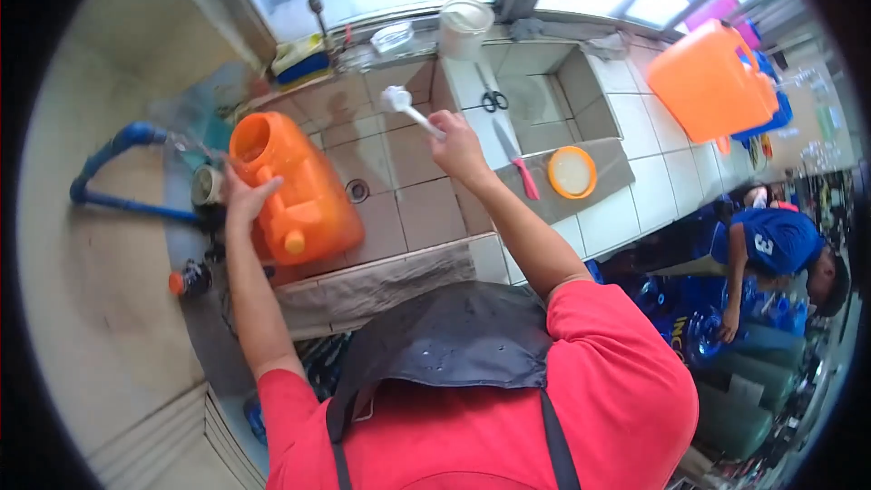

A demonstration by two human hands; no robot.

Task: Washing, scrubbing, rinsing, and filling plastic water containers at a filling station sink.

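My left hand (246,192) is on the rim and handle area of an orange plastic jug (309,197) that leans in a tiled sink. Water runs from a blue pipe spout (146,133) toward the jug's wide open mouth. In my right hand (457,143) is the white handle of a small scoop or brush (401,101), raised over the sink; its head looks white and its exact kind is unclear. Scissors (495,99), a knife with a pink handle (524,173) and an orange-rimmed round lid (571,172) lie on the counter to the right.
A white bucket (465,27) stands by the window. Sponges (299,61) sit at the sink's back left corner. A second orange jug (714,82) is on the tiled counter (636,122), right of a small basin (541,105). A co-worker (779,238) bends over blue bottles at the right.
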